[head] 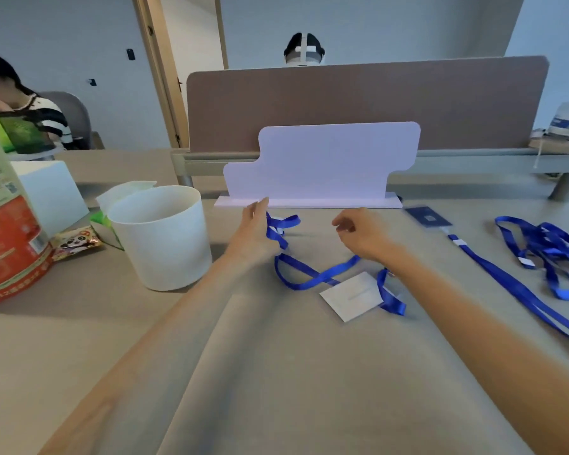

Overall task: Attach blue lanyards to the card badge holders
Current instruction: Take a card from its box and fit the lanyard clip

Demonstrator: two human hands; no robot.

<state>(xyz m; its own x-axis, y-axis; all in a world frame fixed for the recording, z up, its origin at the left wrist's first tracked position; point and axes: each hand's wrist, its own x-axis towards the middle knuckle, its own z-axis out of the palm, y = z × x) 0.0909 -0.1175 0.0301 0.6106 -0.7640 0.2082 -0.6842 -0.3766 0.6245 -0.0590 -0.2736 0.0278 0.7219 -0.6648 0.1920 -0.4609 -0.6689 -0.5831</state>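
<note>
A blue lanyard (312, 274) lies looped across the middle of the table, running past a white card badge holder (350, 297). My left hand (253, 231) is shut on the far end of this lanyard, lifting it a little off the table. Just to the right, my right hand (362, 234) hovers above the lanyard with fingers loosely curled and nothing in it. At the right lies a dark blue badge holder (428, 217) with a second lanyard (519, 290) joined to it. A pile of loose blue lanyards (552, 251) sits at the far right.
A white round bucket (161, 234) stands left of my left hand. A red and green carton (4, 224), a white box (51, 195) and a snack packet (76, 244) crowd the left side. A white stand (319, 165) and a brown divider (368, 103) close the back. People sit beyond.
</note>
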